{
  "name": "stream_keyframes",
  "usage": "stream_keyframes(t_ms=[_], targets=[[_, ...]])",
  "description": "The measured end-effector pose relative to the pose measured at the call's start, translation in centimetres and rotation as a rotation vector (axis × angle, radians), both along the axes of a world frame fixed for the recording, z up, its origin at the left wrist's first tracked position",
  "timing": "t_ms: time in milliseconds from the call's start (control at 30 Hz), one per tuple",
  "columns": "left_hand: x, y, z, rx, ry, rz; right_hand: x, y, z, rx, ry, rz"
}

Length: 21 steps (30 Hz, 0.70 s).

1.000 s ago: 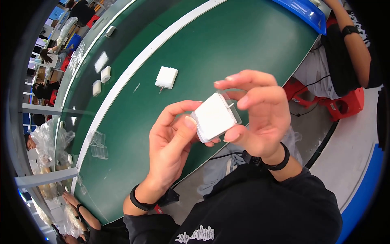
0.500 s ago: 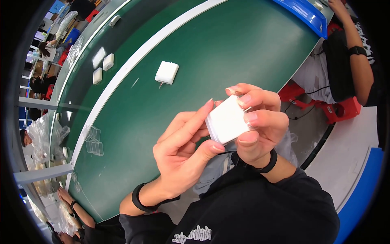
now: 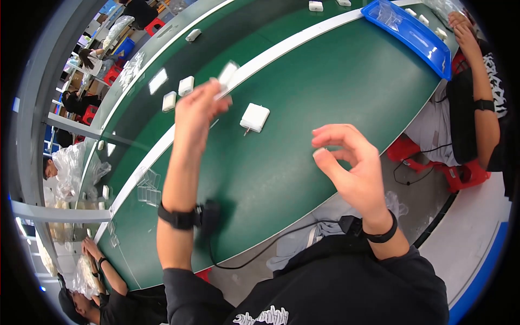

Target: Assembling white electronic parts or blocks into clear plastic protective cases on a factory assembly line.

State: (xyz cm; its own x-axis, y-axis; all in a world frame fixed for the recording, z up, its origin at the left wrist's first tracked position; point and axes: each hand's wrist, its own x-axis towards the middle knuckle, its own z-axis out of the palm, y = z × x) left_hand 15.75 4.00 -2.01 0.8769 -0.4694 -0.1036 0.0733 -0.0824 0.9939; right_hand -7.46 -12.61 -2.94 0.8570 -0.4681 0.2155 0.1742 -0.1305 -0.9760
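My left hand is stretched out over the white strip on the far side of the green table. Its fingertips are shut on a white block-shaped power adapter, which is smeared by motion. My right hand hovers over the near edge of the table with curved fingers and the thumb apart, holding nothing. Between the hands a second white power adapter lies on the green surface, a metal prong sticking out toward its lower left.
Beyond the white strip, several white adapters lie on a darker green belt. Clear plastic pieces lie at the left. A blue tray stands at the far right, beside a co-worker's arm. A black cable hangs between my wrists.
My right hand has let go of the adapter that was between both hands. My left hand has swung far forward and left with it, and the view has shifted.
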Motion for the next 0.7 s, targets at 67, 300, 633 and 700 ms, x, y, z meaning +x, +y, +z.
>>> stream_keyframes(t_ms=[67,300,633,700], targets=[[4.4,0.7,-0.7,0.123,-0.609,0.287,-0.7,-0.3,2.9,-0.002,-0.151,0.08],[7.7,3.1,-0.3,0.24,-0.603,0.388,-3.8,-5.9,9.9,-0.584,-0.777,-0.186],[-19.1,1.2,15.6,-0.362,-0.817,-0.695,-2.6,-11.4,25.5,-1.086,-1.08,-0.4],[-19.0,1.5,18.5,-0.542,-0.746,-0.772,-2.3,-11.7,27.7,-1.16,-1.062,-0.433]])
